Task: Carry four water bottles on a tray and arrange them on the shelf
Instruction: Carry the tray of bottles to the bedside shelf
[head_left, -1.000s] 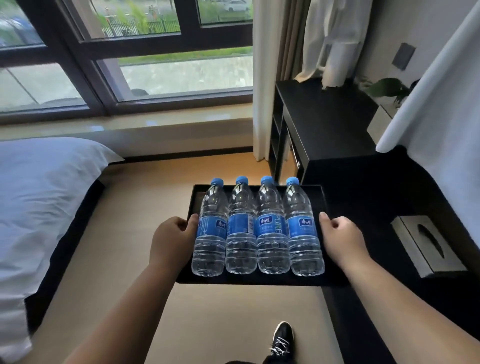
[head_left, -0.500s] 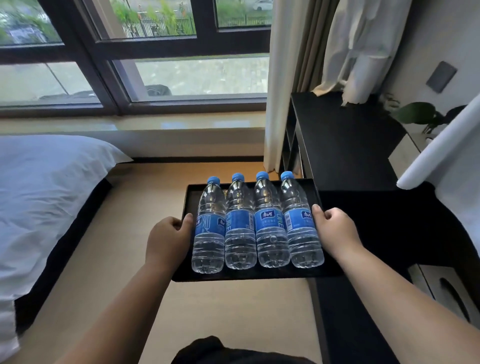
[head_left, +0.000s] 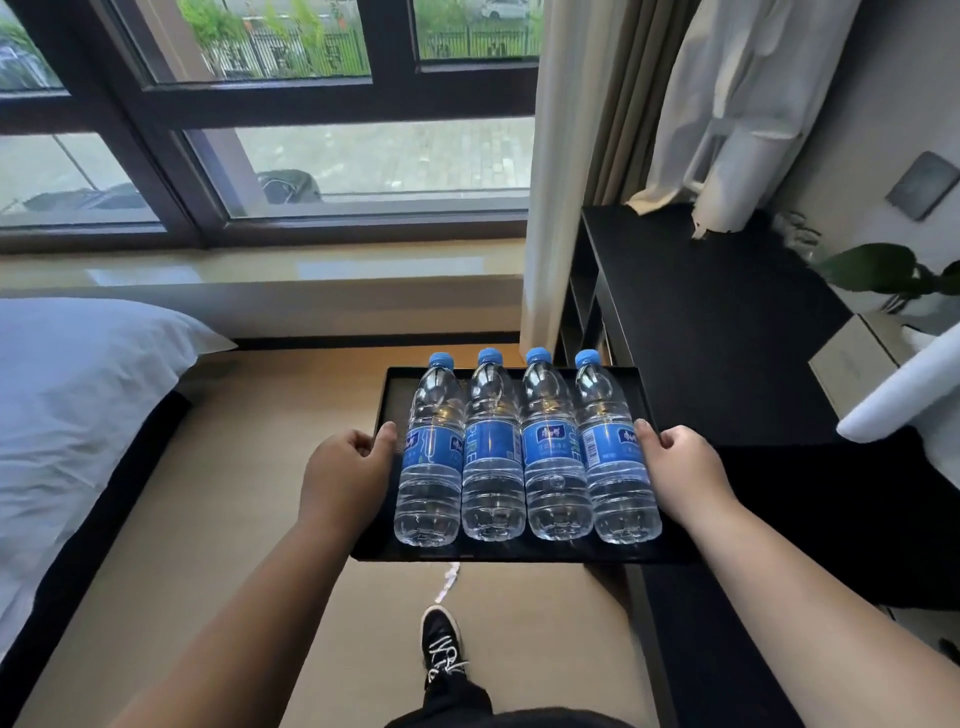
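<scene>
Fingers (head_left: 387, 434) of left hand (head_left: 348, 473) and right hand (head_left: 685, 473) grip the tray (head_left: 519, 554) by its edges; open floor (head_left: 249, 467) left, shelf (head_left: 717, 322) right.

— What's on the left?
— A bed (head_left: 78, 415) with white bedding, its corner hanging over a dark base, beside the tan floor (head_left: 234, 519).
— And ahead?
— A big window (head_left: 363, 156) in a dark frame, with a pale sill (head_left: 260, 267) beneath it. Outside there is paving, a railing fence (head_left: 291, 49) and greenery.
— To the right?
— A beige curtain (head_left: 566, 156) hangs to the floor beside the window. Further right a white cloth (head_left: 737, 104) hangs down, a grey wall plate (head_left: 922, 184) sits on the wall, and green plant leaves (head_left: 878, 267) show near the edge.
— Below?
— One black shoe (head_left: 441, 644) with white laces, on the floor.
</scene>
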